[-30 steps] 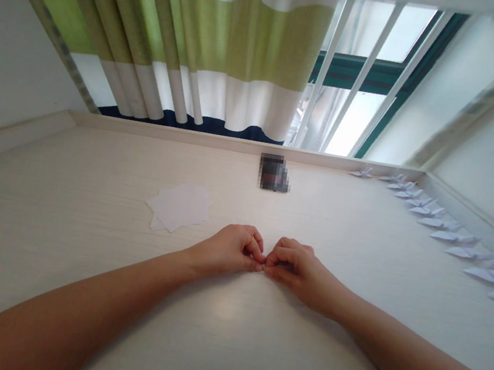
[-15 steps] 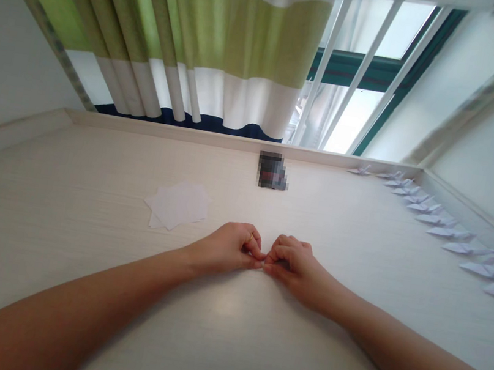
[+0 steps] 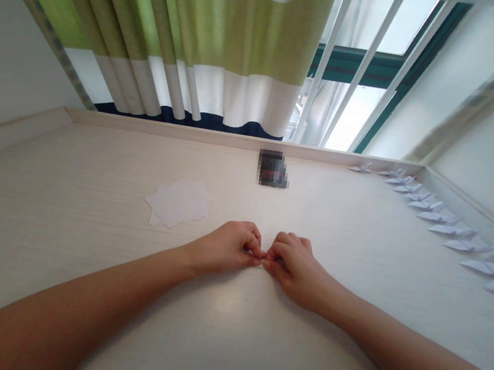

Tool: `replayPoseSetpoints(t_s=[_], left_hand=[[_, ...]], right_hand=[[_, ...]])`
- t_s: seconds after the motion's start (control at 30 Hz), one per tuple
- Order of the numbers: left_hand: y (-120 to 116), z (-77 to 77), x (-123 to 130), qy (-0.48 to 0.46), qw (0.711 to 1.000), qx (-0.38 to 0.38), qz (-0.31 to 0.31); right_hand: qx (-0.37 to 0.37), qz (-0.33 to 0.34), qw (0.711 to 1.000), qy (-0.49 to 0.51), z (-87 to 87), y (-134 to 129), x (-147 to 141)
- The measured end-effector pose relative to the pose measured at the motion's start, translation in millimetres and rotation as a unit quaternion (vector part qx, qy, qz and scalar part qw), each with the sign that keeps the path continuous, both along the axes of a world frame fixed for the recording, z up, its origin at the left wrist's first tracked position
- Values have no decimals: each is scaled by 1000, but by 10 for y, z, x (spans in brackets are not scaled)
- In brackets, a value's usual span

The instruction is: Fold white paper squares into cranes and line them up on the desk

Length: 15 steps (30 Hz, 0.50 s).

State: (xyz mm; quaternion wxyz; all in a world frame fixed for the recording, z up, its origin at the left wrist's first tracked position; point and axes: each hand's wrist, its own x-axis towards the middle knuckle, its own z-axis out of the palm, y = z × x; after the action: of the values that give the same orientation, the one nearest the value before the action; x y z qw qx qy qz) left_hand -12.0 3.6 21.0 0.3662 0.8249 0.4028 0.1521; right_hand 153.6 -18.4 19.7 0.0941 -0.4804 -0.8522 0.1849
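My left hand (image 3: pixel 241 246), with a ring on one finger, is closed in a pinch just above the desk. Facing it, my right hand (image 3: pixel 288 262) pinches too, and the fingertips of both hands meet. Between them a sliver of a small piece of white paper (image 3: pixel 261 265) shows; the fingers hide the rest, so its folded shape cannot be made out. To the left, beyond my left wrist, lies a loose stack of square white paper sheets (image 3: pixel 179 204).
Several folded white paper cranes (image 3: pixel 451 230) line the right side of the white desk (image 3: pixel 215 335). A blurred dark object (image 3: pixel 272 169) lies near the back ledge. Behind hang a green and white curtain (image 3: pixel 246 30) and a barred window (image 3: pixel 362 66).
My hands stay pinched together in nearly the same place, with only a slight shift of the right fingers. The whole view has moved a little.
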Motion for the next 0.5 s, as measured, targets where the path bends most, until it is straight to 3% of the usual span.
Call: replayPoseSetpoints(t_s=[0.33, 0.5], left_hand=[[24, -30, -44, -22, 999, -30, -19], [22, -33, -11, -44, 997, -53, 19]], right_hand=[[-2, 0, 1000, -9, 19, -2, -14], [-10, -8, 1000, -5, 35, 0, -20]])
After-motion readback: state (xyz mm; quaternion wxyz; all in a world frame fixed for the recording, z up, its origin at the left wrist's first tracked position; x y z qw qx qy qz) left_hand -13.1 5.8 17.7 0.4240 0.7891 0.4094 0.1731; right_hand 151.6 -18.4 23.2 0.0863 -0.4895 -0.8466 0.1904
